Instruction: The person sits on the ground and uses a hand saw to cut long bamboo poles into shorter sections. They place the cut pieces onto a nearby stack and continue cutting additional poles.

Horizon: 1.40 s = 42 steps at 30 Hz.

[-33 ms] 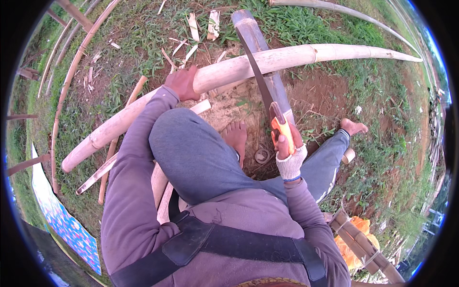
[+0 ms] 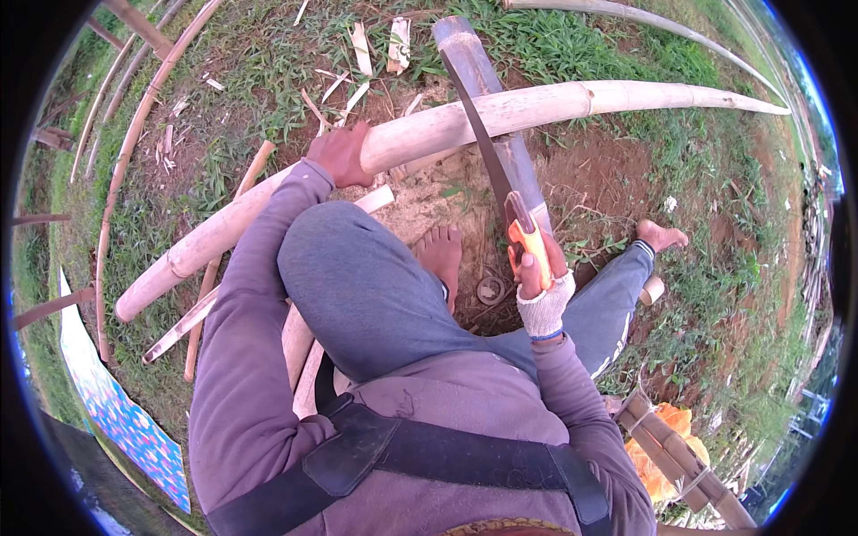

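A long pale bamboo pole (image 2: 545, 105) lies across a thicker grey bamboo piece (image 2: 474, 64), running from near left to far right. My left hand (image 2: 340, 154) wraps over the pole, left of where the two cross. In my right hand (image 2: 542, 284), which wears a fingerless white knitted glove, is the orange handle of a hand saw (image 2: 489, 156). Its dark blade lies against the pole at the crossing, pointing away from me. My bare foot (image 2: 441, 259) rests on sawdust-covered ground beneath the pole.
Thin bamboo strips (image 2: 253, 170) lie under the pole at left, and pale split pieces (image 2: 399, 46) are scattered beyond it. A flowered blue cloth (image 2: 125, 420) spreads at near left. Tied bamboo (image 2: 666, 438) lies over an orange bag (image 2: 661, 487) at near right.
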Each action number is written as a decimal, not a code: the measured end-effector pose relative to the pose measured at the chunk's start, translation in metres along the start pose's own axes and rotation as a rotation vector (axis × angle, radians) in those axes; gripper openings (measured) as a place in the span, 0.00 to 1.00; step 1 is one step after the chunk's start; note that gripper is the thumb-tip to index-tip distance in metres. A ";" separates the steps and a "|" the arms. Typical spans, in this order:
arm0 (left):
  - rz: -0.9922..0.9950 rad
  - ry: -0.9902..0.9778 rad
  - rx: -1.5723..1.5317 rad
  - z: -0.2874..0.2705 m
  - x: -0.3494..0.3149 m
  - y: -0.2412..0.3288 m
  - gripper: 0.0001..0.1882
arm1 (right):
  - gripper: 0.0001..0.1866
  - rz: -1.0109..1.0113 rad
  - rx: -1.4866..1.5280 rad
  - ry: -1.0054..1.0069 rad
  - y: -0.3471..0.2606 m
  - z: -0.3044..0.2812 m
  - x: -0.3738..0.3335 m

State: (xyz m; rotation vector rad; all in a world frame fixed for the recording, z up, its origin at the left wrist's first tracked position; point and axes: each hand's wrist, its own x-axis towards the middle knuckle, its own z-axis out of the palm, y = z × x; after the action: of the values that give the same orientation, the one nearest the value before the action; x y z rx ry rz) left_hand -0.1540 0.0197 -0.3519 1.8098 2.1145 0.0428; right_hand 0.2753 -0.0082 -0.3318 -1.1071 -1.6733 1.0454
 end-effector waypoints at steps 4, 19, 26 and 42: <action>0.016 -0.009 -0.022 0.001 0.003 0.000 0.41 | 0.27 -0.050 -0.098 0.026 0.007 -0.002 -0.004; -0.034 0.000 -0.013 0.005 0.012 0.001 0.43 | 0.24 0.167 -0.009 -0.026 -0.007 0.012 0.023; -0.043 0.018 -0.028 -0.005 0.008 0.000 0.43 | 0.24 -0.023 -0.139 -0.032 -0.015 0.019 0.048; -0.044 0.008 -0.011 0.000 0.005 0.003 0.44 | 0.21 -0.060 -0.173 -0.016 -0.010 0.034 0.066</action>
State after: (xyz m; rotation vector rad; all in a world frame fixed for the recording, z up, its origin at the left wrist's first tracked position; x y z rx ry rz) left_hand -0.1523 0.0247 -0.3520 1.7590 2.1552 0.0501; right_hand 0.2246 0.0457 -0.3186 -1.1532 -1.8255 0.8863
